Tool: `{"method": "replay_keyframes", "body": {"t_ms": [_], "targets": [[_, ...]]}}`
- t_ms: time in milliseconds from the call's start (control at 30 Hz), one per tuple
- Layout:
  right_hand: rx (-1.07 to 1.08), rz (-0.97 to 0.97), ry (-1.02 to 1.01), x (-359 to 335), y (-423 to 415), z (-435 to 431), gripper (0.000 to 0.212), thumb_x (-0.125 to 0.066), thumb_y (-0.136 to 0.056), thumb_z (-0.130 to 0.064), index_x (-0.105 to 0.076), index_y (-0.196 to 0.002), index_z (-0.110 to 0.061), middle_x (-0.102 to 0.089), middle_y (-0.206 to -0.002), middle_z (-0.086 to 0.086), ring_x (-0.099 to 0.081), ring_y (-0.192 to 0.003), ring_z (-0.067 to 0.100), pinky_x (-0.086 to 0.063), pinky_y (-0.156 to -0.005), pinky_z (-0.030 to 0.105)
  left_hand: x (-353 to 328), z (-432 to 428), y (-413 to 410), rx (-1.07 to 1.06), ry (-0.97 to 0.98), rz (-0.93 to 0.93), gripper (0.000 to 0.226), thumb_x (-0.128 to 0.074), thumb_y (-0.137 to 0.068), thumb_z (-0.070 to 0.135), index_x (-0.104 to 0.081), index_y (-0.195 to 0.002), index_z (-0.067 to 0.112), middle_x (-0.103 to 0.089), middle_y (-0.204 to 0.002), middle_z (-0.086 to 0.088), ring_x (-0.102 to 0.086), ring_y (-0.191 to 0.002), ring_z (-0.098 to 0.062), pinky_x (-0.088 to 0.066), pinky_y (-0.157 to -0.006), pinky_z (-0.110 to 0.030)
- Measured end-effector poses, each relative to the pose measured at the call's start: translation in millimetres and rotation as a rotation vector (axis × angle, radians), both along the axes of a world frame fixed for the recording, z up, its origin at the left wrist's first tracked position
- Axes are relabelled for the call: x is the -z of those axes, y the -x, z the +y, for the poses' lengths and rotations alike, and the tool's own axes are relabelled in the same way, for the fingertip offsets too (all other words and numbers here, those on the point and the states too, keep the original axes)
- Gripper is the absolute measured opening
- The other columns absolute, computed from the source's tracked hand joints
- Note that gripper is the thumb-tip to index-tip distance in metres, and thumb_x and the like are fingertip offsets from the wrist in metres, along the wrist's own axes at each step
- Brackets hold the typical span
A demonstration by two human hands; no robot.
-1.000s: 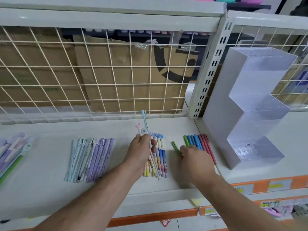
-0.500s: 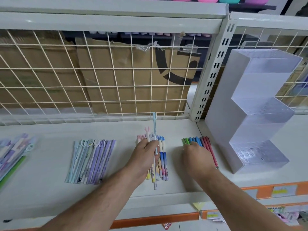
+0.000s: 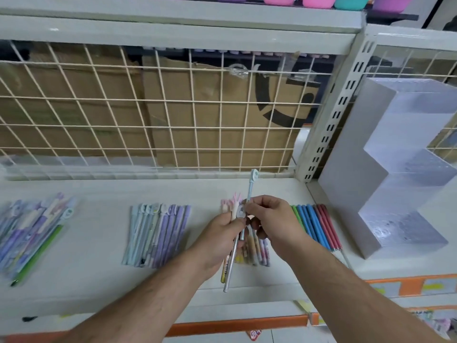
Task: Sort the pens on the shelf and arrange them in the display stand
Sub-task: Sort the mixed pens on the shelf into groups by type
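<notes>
My left hand [image 3: 222, 240] grips a small bunch of pens [image 3: 228, 271] above the shelf, their tips pointing down toward me. My right hand [image 3: 272, 224] pinches a pale blue pen [image 3: 250, 191] that sticks up out of that bunch. Under both hands lies a row of yellow and blue patterned pens [image 3: 257, 253], partly hidden. A row of green, blue and red pens [image 3: 314, 225] lies to the right. The white stepped display stand [image 3: 385, 174] stands at the far right, holding no pens that I can see.
A row of pale blue and purple pens [image 3: 155, 233] lies left of centre, and a mixed pile of pens [image 3: 32, 231] sits at the far left. A wire grid [image 3: 158, 112] backs the white shelf [image 3: 99, 280], with cardboard behind it. Orange price strips run along the front edge.
My right hand left the green, blue and red row and moved left to the bunch in my left hand. It now pinches the pale blue pen there. The camera came closer.
</notes>
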State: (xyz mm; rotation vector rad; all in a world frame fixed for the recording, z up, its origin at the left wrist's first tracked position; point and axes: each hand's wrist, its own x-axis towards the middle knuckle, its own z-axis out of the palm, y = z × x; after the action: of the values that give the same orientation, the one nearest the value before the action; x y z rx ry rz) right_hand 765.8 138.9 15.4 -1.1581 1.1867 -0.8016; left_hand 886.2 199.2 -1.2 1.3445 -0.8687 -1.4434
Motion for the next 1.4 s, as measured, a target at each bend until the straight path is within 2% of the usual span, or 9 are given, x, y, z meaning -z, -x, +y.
{"method": "replay_keyframes", "body": {"t_ms": [167,267,433,633,867,1067,1200,1267,1400], "targets": [[0.027,0.025,-0.015,3.9,-39.5,9.0,0.020,-0.066,-0.090,-0.005,-0.059,-0.071,-0.007,-0.053,-0.056,0.007,-0.042,-0.041,0.016,-0.033,-0.040,0.024,4.0,12.1,-42.8,-0.203,-0.088,-0.021,0.017,-0.049,-0.102,0.013,-0.063,-0.094,0.007,-0.066,-0.066,-0.003,-0.055,-0.052,-0.018,-0.040,-0.048,-0.023],[-0.032,0.113,0.028,9.8,-69.1,18.0,0.018,-0.068,-0.088,-0.006,-0.060,-0.072,-0.007,-0.055,-0.053,0.005,-0.046,-0.043,0.016,-0.037,-0.041,0.025,12.2,20.3,-74.8,-0.294,-0.099,-0.061,0.014,-0.051,-0.100,0.018,-0.057,-0.097,0.006,-0.063,-0.061,-0.003,-0.050,-0.050,-0.021,-0.036,-0.055,-0.030],[-0.150,0.279,0.064,32.2,-127.4,35.5,0.008,-0.072,-0.085,-0.007,-0.065,-0.083,-0.005,-0.063,-0.057,0.009,-0.055,-0.048,0.023,-0.042,-0.042,0.027,14.0,39.1,-126.8,-0.452,-0.109,-0.018,0.022,-0.053,-0.092,0.012,-0.053,-0.071,0.009,-0.042,-0.054,-0.008,-0.035,-0.041,-0.020,-0.032,-0.046,-0.027],[-0.252,0.516,0.201,48.7,-184.4,40.8,0.024,-0.070,-0.084,-0.016,-0.065,-0.062,-0.008,-0.065,-0.056,0.014,-0.056,-0.050,0.019,-0.054,-0.062,0.036,13.8,59.2,-177.5,-0.544,-0.173,0.129,0.025,-0.042,-0.090,-0.002,-0.066,-0.096,0.000,-0.052,-0.057,-0.007,-0.041,-0.042,-0.017,-0.030,-0.044,-0.023],[-0.296,0.601,0.206,52.2,-214.4,46.0,0.021,-0.063,-0.086,-0.014,-0.072,-0.071,-0.002,-0.068,-0.060,0.015,-0.057,-0.047,0.016,-0.056,-0.058,0.038,14.2,67.2,-210.1,-0.464,-0.146,0.246,0.021,-0.049,-0.088,-0.009,-0.059,-0.104,0.001,-0.067,-0.067,-0.016,-0.060,-0.051,-0.023,-0.045,-0.049,-0.027],[-0.141,0.515,0.239,38.1,-212.2,63.1,0.020,-0.059,-0.091,-0.017,-0.066,-0.075,-0.007,-0.059,-0.057,0.001,-0.050,-0.046,0.009,-0.042,-0.055,0.020,17.2,62.9,-218.4,-0.450,-0.091,0.194,0.019,-0.062,-0.080,-0.008,-0.061,-0.096,0.002,-0.075,-0.085,-0.017,-0.071,-0.076,-0.031,-0.051,-0.078,-0.039],[-0.238,0.262,0.071,22.0,-206.9,79.4,0.014,-0.070,-0.089,-0.017,-0.062,-0.092,-0.005,-0.067,-0.067,0.011,-0.056,-0.048,0.015,-0.044,-0.048,0.024,22.7,56.9,-220.0,-0.451,-0.081,0.106,0.013,-0.060,-0.087,0.000,-0.064,-0.099,0.004,-0.077,-0.084,-0.004,-0.061,-0.080,-0.025,-0.041,-0.075,-0.036],[-0.287,0.244,0.031,21.5,-206.9,84.9,0.023,-0.075,-0.086,-0.012,-0.057,-0.100,-0.006,-0.062,-0.061,0.006,-0.055,-0.044,0.016,-0.039,-0.039,0.021,24.0,54.0,-217.8,-0.436,-0.084,0.123,0.013,-0.059,-0.089,-0.001,-0.066,-0.099,0.004,-0.077,-0.086,-0.005,-0.058,-0.081,-0.025,-0.039,-0.075,-0.039],[-0.253,0.276,0.061,26.5,-204.4,86.7,0.022,-0.073,-0.085,-0.005,-0.056,-0.099,-0.008,-0.060,-0.059,0.002,-0.053,-0.043,0.014,-0.039,-0.040,0.021,26.8,50.9,-211.6,-0.391,-0.084,0.121,0.014,-0.058,-0.093,0.004,-0.069,-0.103,0.003,-0.077,-0.091,-0.006,-0.060,-0.077,-0.021,-0.042,-0.064,-0.031]]}}
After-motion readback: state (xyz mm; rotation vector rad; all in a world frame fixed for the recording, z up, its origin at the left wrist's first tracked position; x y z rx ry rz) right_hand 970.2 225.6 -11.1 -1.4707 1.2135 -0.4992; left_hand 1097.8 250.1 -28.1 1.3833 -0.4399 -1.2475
